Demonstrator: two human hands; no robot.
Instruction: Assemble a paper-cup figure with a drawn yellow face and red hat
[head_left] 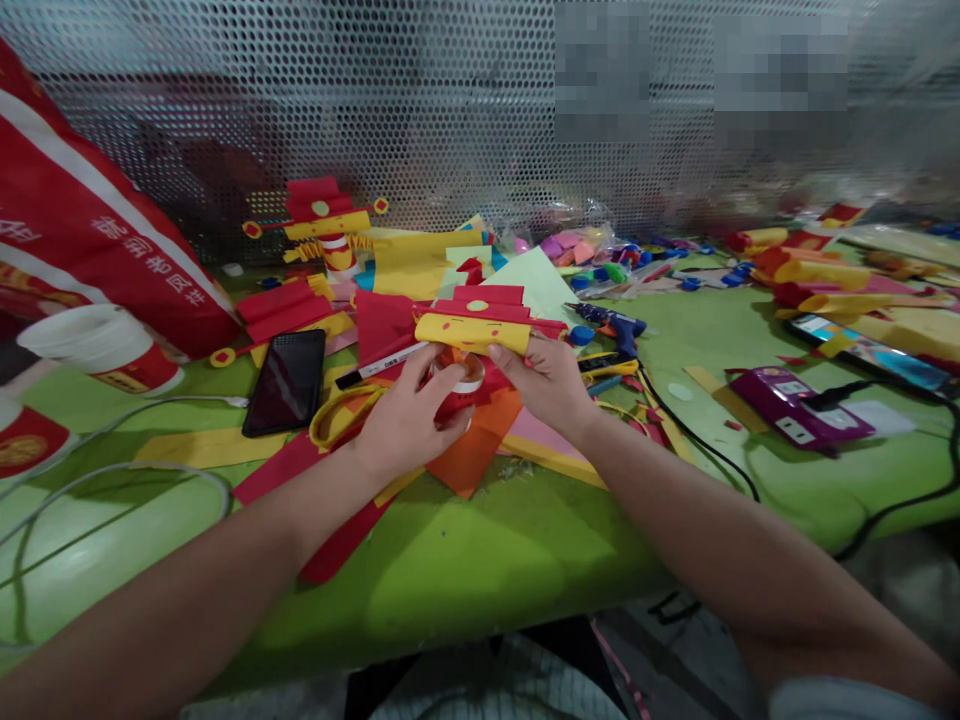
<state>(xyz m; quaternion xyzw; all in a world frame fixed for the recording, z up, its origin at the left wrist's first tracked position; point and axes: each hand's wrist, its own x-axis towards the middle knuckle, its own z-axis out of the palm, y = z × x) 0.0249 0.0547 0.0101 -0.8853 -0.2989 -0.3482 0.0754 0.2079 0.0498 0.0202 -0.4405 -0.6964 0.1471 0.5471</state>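
Both of my hands are at a paper figure in the middle of the green table. Its head [474,332] is a yellow paper roll with a drawn face and a red paper hat above. Under the head is a red-and-white paper cup [459,402], partly covered by fingers. My left hand [405,418] is closed around the cup, thumb near its rim. With thumb and fingers my right hand [553,382] pinches the right end of the yellow head. Whether head and cup are joined cannot be seen. Red paper and an orange sheet [474,445] lie underneath.
A similar paper figure [334,235] stands behind. A phone [285,385], a marker [379,366] and stacked paper cups [105,350] lie left. To the right are a blue glue gun [616,328], its black cord, and a purple power strip [799,405]. A perforated metal panel [450,120] rises behind.
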